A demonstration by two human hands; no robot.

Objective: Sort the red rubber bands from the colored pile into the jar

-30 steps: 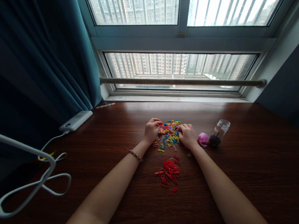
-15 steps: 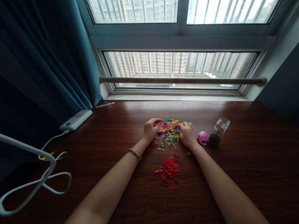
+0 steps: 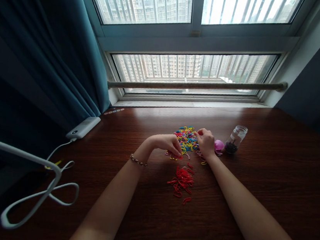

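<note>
Head | our left hand (image 3: 169,142) has come near from mixed bands (image 3: 187,137) toward red pile (image 3: 182,179), pinching a red band (image 3: 180,157) | right hand (image 3: 206,142): grip we cannot tell

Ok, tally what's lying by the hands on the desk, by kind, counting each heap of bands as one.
Rubber-band heaps: 2, the mixed-colour heap and the red heap
Glass jar: 1
Pink cap: 1
Total: 4
</note>
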